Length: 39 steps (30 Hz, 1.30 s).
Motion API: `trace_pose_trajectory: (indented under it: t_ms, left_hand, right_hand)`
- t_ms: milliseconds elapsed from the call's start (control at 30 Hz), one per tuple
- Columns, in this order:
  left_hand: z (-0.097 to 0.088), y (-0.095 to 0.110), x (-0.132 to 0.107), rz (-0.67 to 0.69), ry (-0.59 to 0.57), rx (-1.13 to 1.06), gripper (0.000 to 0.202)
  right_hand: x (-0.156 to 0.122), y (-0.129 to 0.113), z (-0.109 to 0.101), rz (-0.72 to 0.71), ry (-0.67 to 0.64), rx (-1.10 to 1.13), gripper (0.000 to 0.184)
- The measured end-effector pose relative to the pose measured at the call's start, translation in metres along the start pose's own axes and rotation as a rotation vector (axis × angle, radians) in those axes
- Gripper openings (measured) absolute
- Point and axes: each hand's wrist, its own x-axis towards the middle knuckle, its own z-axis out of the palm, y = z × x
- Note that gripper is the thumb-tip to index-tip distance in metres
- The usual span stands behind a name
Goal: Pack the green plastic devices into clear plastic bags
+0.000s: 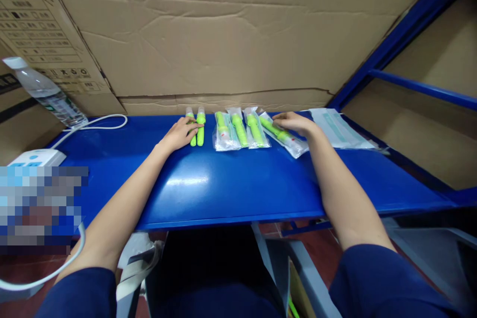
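Observation:
Several green pen-like items lie in a row at the far side of the blue table. Two bare green items lie side by side on the left; my left hand rests flat beside them, its fingertips touching the nearer one. Three bagged green items sit in clear plastic pouches in the middle. My right hand rests on a fourth bagged green item, which lies tilted. Neither hand is lifting anything.
A stack of flat empty pouches lies at the right. A plastic water bottle leans at the far left, near a white cable and a white device. Cardboard boxes wall the back; a blue frame stands at the right.

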Motion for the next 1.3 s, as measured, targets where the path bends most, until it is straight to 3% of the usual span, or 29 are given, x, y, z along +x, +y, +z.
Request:
trace_pose_trajectory:
  t_ms: [100, 200, 400, 567, 700, 833, 1000, 1167, 1300]
  left_hand:
    - [-0.001, 0.001, 0.0, -0.002, -0.008, -0.002, 0.044]
    - [-0.001, 0.001, -0.001, 0.004, -0.008, -0.009, 0.044]
    - [0.002, -0.002, 0.0, 0.001, -0.002, -0.002, 0.043]
    - [0.001, -0.002, 0.0, 0.001, -0.011, -0.011, 0.044]
    - [0.0, 0.0, 0.0, -0.002, -0.009, -0.012, 0.044]
    - [0.0, 0.001, -0.001, -0.009, -0.007, -0.018, 0.043]
    - [-0.001, 0.002, 0.0, -0.009, -0.019, -0.016, 0.043]
    - [0.0, 0.002, 0.0, -0.011, -0.017, -0.008, 0.044]
    - [0.001, 0.0, 0.0, -0.011, -0.011, -0.009, 0.043]
  right_hand:
    - [-0.002, 0.002, -0.008, 0.074, -0.146, -0.025, 0.026]
    - [0.003, 0.002, -0.004, 0.102, -0.176, -0.062, 0.025]
    - [0.017, 0.009, 0.01, 0.031, 0.074, 0.056, 0.037]
    - [0.015, 0.042, -0.005, 0.242, 0.404, -0.125, 0.045]
    - [0.003, 0.078, -0.009, 0.446, 0.433, -0.135, 0.057]
    - [-0.003, 0.098, -0.011, 0.616, 0.394, -0.125, 0.055]
    - [0.005, 0.083, -0.018, 0.645, 0.277, -0.172, 0.052]
    - [0.012, 0.055, -0.014, 0.528, 0.224, -0.224, 0.059]
    - [0.012, 0.044, -0.011, 0.431, 0.212, -0.209, 0.05]
